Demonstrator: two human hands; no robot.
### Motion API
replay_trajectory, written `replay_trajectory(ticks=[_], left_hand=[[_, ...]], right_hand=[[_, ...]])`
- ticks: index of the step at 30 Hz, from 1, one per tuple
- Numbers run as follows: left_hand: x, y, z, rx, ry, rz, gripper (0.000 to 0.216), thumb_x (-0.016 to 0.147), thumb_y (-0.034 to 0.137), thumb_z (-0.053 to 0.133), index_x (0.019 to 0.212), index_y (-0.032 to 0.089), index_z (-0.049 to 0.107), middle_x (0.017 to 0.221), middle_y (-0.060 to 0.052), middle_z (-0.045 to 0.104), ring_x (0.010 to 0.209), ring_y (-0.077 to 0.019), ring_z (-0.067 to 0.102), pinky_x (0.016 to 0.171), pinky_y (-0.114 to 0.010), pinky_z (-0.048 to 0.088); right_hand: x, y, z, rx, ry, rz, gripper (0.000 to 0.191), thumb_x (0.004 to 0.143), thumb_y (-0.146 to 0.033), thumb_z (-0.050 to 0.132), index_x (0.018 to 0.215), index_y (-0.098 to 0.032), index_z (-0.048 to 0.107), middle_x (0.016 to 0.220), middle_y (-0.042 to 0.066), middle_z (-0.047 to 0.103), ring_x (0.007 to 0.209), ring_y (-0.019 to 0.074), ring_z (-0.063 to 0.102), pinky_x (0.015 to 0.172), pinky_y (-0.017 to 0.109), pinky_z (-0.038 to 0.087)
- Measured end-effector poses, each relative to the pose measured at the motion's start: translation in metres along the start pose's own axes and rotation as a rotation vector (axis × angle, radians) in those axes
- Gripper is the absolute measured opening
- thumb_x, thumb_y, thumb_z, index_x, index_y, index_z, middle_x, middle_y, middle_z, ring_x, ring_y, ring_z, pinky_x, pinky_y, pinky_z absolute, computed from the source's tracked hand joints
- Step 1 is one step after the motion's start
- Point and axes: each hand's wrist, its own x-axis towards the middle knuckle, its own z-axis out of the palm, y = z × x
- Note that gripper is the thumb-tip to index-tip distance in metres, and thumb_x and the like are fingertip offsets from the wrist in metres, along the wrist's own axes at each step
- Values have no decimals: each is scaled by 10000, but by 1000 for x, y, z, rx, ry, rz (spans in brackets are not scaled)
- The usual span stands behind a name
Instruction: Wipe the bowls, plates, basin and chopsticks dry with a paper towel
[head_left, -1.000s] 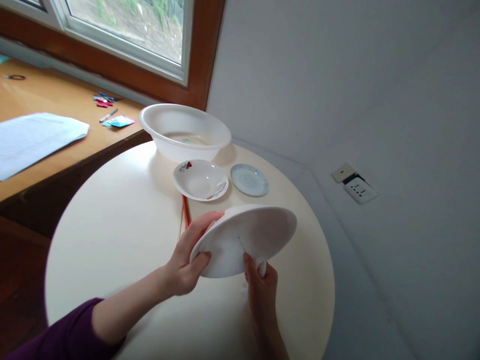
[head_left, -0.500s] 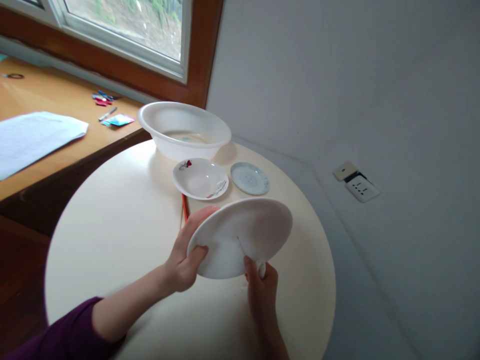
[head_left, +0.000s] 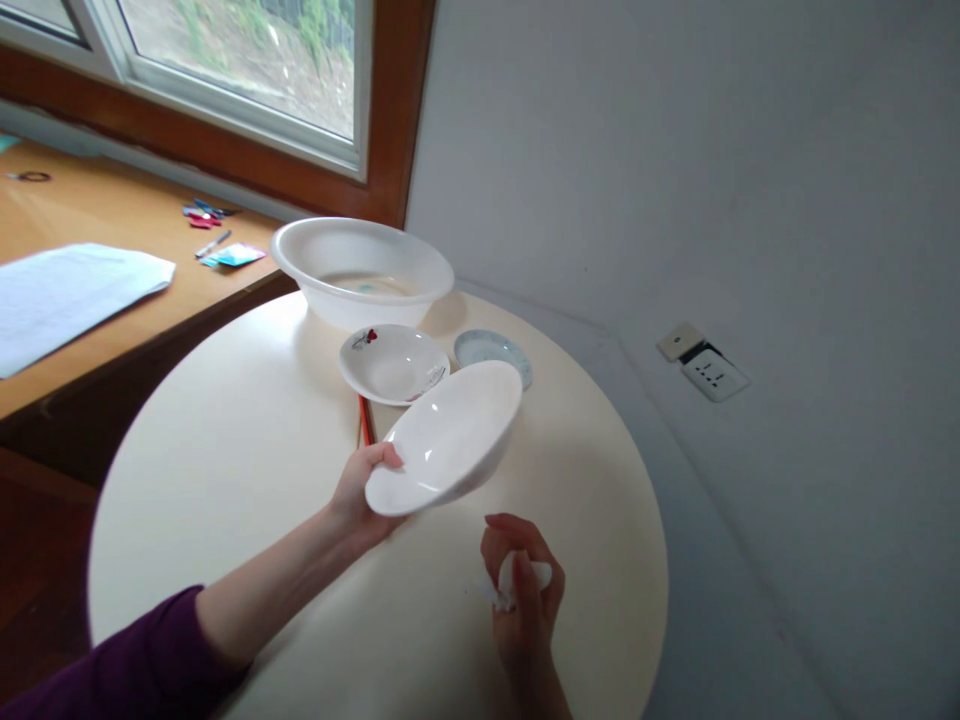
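Holding the white bowl (head_left: pixel 450 435) clear of the round table (head_left: pixel 247 430) in my left hand (head_left: pixel 360 490): thumb over the near rim, fingers underneath, clamped firm. The bowl is tilted, its hollow facing up and toward me, its far rim high. My right hand (head_left: pixel 521 590) is closed around a small white wad (head_left: pixel 517 578), tissue or cloth, I cannot tell which. It hovers low over the table, just below and to the right of the bowl, apart from it. So nothing is wiping at this instant. The bowl's inside looks glossy and unmarked, which I judge as wiped or nearly so; its underside is hidden from me. Beyond it a flowered bowl (head_left: pixel 394 362) and a blue-grey saucer (head_left: pixel 495 350) sit on the table, neither hand on them; I cannot tell whether they are wet or dry. Behind those stands a large white basin (head_left: pixel 362 270), seemingly with shallow water in it. A thin red stick (head_left: pixel 365 420) lies beside the flowered bowl.
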Motion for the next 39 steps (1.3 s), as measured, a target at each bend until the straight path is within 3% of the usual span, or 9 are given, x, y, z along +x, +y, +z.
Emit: replay_trajectory(ticks=[6, 13, 20, 30, 39], left_hand=[[9, -4, -17, -128, -201, -129, 517, 640, 70, 471, 1156, 60, 495, 752, -106, 678, 709, -235, 656, 628, -337, 550], [5, -8, -10, -138, -107, -160, 416, 694, 81, 455, 1098, 13, 523, 745, -144, 672, 687, -247, 665, 600, -324, 560], [5, -12, -9, -132, -116, -184, 367, 720, 90, 459, 1065, 5, 550, 726, -143, 672, 689, -238, 662, 615, -313, 558], [5, -12, -10, -129, -121, -209, 372, 738, 132, 455, 1076, 9, 549, 783, -162, 676, 722, -238, 663, 619, -301, 555], [6, -14, -13, -157, -214, -228, 401, 626, 71, 438, 1002, 8, 561, 769, -155, 686, 706, -239, 669, 629, -321, 557]], right_hand=[[-7, -3, 1, -251, -5, -190, 360, 862, -332, 411, 1141, -139, 530, 534, -46, 391, 443, 102, 393, 445, 247, 351], [-4, -24, 16, -579, -173, -554, 483, 846, -283, 427, 1313, -178, 364, 668, 23, 560, 629, 174, 569, 593, 328, 490], [0, -28, 21, -728, -152, -541, 519, 856, -228, 377, 1356, -137, 276, 597, 2, 545, 532, 158, 543, 570, 317, 487], [0, -24, 21, -760, -160, -520, 503, 852, -213, 383, 1341, -127, 304, 632, 21, 580, 535, 151, 539, 583, 309, 485], [-1, -25, 20, -756, -143, -516, 517, 848, -208, 395, 1353, -153, 296, 625, 15, 577, 546, 154, 549, 563, 299, 488]])
